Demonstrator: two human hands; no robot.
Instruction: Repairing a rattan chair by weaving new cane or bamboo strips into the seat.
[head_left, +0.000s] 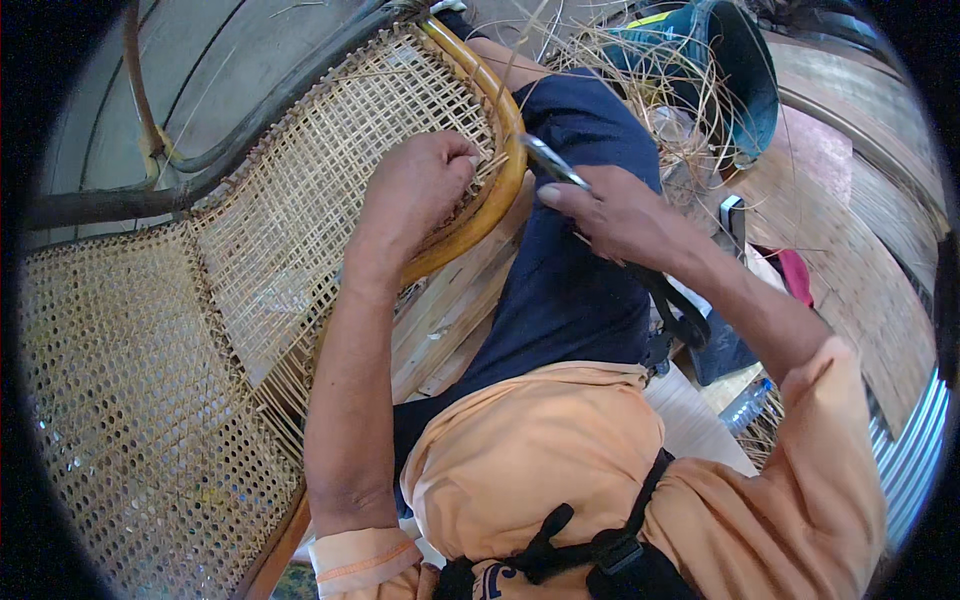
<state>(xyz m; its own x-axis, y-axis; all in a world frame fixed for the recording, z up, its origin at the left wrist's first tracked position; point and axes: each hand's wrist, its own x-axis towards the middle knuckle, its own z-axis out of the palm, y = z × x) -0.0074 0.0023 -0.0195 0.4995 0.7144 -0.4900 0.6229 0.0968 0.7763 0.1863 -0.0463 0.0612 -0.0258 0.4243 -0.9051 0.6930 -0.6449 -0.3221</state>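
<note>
Scissors (pixel 552 162) in right hand (pixel 610 215) point up-left toward cane rim (pixel 500 160).

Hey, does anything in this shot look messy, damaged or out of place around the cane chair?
Loose cane strands lie tangled beside the blue bucket. Frayed ends stick out where the left hand presses the woven cane panel at the chair's wooden rim. The right hand holds scissors.

Our left forearm rises from the lower middle of the frame to the upper centre, where our left hand (pixel 420 190) is curled into a loose fist, knuckles up. Our right arm enters from the lower right, elbow bent, and our right hand (pixel 610 215) is closed, thumb extended leftward.
</note>
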